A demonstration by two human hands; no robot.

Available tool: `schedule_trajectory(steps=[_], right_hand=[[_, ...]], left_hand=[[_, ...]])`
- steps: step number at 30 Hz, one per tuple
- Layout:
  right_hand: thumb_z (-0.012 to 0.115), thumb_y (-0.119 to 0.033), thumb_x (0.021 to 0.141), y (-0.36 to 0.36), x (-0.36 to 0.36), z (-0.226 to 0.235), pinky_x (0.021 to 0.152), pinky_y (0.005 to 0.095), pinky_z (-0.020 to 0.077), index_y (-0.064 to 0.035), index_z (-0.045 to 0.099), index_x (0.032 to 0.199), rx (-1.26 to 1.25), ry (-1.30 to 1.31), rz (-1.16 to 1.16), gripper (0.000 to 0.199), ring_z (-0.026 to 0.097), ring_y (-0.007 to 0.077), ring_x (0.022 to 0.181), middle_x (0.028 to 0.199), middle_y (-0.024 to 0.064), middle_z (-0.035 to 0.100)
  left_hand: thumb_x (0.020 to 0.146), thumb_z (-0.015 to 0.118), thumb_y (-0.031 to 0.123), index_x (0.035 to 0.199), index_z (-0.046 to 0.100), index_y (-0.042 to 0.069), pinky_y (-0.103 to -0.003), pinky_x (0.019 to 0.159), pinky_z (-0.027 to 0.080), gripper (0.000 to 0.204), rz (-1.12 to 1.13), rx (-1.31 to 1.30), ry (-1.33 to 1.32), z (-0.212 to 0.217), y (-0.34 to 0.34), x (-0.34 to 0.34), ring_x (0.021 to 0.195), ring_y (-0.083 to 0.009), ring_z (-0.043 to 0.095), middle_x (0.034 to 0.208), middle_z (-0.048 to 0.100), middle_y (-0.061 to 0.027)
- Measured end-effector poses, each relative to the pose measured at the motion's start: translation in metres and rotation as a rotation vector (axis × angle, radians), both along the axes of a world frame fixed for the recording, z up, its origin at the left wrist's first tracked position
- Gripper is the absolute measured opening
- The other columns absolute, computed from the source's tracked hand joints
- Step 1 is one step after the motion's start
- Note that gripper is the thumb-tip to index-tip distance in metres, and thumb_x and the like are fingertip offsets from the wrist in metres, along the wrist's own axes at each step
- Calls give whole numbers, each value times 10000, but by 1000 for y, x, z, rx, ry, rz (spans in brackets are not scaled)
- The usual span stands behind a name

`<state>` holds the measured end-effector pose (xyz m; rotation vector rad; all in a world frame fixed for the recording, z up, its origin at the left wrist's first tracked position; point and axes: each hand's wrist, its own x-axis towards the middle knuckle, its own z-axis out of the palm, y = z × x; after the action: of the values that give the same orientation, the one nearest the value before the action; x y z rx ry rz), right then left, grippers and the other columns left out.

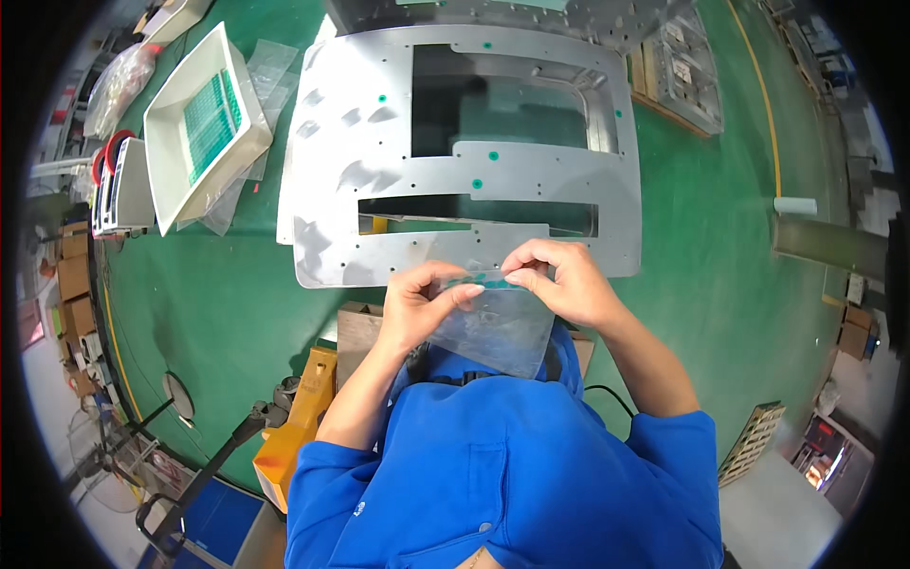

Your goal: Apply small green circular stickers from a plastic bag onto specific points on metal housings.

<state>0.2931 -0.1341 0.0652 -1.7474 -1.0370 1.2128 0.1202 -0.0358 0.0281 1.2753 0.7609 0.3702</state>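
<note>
Between both hands hangs a clear plastic sheet (pixel 500 334) with a row of green dots along its top edge. My left hand (pixel 417 302) pinches the sheet's upper left part between thumb and fingers. At the upper right edge my right hand (pixel 567 281) is closed, thumb and forefinger together beside the green dots. Whether a single dot sits between those fingertips is too small to tell. Just beyond the hands lies a large silver metal panel (pixel 417 173) with rectangular cutouts and small holes. A few green round dots (pixel 493 156) are on its face.
A cream plastic tray (pixel 163 180) with green sheets inside stands at the far left, near red-handled items (pixel 115 150). Clear bags (pixel 272 66) lie behind it. Metal parts rest on a wooden pallet (pixel 684 76) at far right. A yellow pallet truck (pixel 305 417) is at near left.
</note>
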Motion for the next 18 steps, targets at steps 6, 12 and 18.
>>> schedule_trajectory(steps=[6, 12, 18], right_hand=[[626, -46, 730, -33, -1, -14, 671, 237, 444, -5, 600, 844, 130, 87, -147, 124, 556, 108, 706, 802, 51, 616], [607, -34, 723, -47, -11, -21, 714, 270, 447, -9, 584, 814, 170, 64, -295, 97, 581, 173, 759, 796, 84, 610], [570, -46, 750, -34, 16, -43, 598, 236, 409, -18, 555, 751, 232, -296, -373, 32, 492, 101, 647, 730, 38, 513]], left_hand=[[755, 639, 48, 768, 617, 2, -161, 388, 377, 52, -120, -3, 11, 2, -8, 3, 478, -69, 544, 648, 593, -34], [755, 642, 53, 770, 605, -11, -175, 390, 394, 75, -157, -22, 69, 6, -13, 9, 450, -69, 523, 638, 586, -39], [747, 657, 67, 763, 596, -3, -172, 374, 363, 94, -57, -45, 125, -8, -18, 7, 425, -57, 503, 611, 585, -32]])
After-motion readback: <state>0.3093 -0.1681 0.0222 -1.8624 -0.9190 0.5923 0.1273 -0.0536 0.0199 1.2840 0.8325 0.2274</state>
